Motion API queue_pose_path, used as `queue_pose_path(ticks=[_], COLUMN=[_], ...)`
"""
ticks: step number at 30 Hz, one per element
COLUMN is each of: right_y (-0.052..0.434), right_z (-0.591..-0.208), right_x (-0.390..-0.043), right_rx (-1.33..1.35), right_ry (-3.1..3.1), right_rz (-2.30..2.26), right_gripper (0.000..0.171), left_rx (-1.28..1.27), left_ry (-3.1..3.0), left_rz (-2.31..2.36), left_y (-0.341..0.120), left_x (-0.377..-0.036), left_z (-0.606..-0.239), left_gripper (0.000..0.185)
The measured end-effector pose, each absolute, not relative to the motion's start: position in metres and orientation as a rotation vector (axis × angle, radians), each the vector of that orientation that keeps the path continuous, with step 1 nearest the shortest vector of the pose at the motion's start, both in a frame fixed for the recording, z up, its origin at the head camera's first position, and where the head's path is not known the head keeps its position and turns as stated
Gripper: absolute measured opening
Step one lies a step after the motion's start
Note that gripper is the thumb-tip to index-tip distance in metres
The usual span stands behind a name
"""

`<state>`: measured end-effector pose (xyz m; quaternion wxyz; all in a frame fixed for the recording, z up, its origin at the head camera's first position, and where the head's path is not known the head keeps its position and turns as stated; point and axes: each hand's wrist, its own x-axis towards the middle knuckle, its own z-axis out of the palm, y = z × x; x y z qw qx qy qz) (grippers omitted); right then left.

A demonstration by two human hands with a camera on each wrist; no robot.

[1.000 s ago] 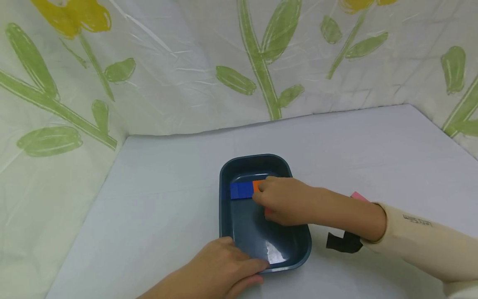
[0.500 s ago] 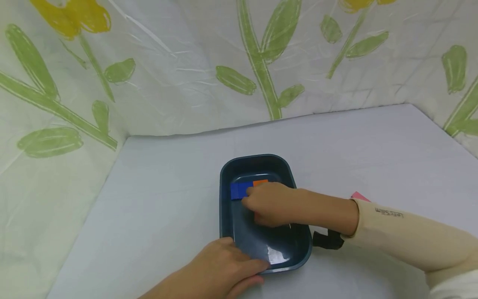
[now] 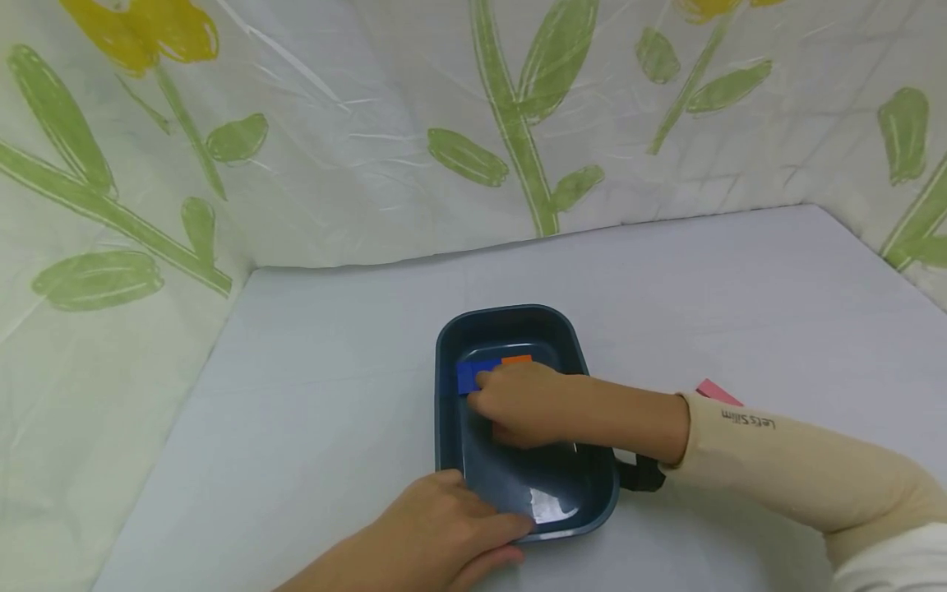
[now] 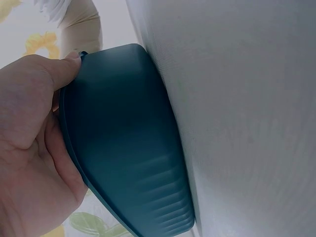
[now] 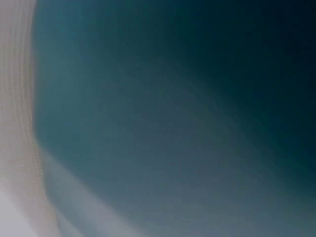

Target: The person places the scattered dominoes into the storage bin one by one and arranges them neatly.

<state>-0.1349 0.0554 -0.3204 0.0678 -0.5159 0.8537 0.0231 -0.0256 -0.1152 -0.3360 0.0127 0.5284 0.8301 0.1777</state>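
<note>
A dark teal tray (image 3: 602, 506) lies on the white table. My left hand (image 3: 444, 526) grips its near left rim; in the left wrist view the thumb (image 4: 66, 69) rests on the rim. Inside the tray my right hand (image 3: 521, 404) is bent down with curled fingers over a red block (image 3: 503, 433), mostly hidden beneath it. Blue blocks (image 3: 468, 378) lie at the tray's far left, just beyond the fingertips, and an orange block (image 3: 515, 359) sits beside them, partly covered. The right wrist view is blurred, showing the tray wall (image 5: 123, 123) close up.
A pink block (image 3: 716, 391) lies on the table behind the right forearm, partly hidden by the sleeve (image 3: 784, 460). Some black piece (image 3: 642, 474) is just right of the tray, under the wrist. A flower-printed sheet (image 3: 355, 164) stands behind the table.
My right hand has moved left and slightly nearer within the tray, the red block going with it from beside the orange block. The left hand and tray have stayed put.
</note>
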Motion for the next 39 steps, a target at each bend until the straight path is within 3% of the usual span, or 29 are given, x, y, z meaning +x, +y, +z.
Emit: queue_pose_path(ticks=[12, 39], right_y=[0.076, 0.088], right_z=[-0.317, -0.324], right_x=[-0.117, -0.122], right_rx=[-1.613, -1.739], right_ry=[2.559, 2.395], right_rz=[-0.039, -0.182], right_gripper=[0.019, 0.043], left_rx=[1.614, 1.608], left_ry=[2.569, 2.561], left_rz=[0.551, 0.506], left_y=[-0.115, -0.116], left_x=[-0.026, -0.026], left_z=[-0.334, -0.332], left_gripper=[0.02, 0.025])
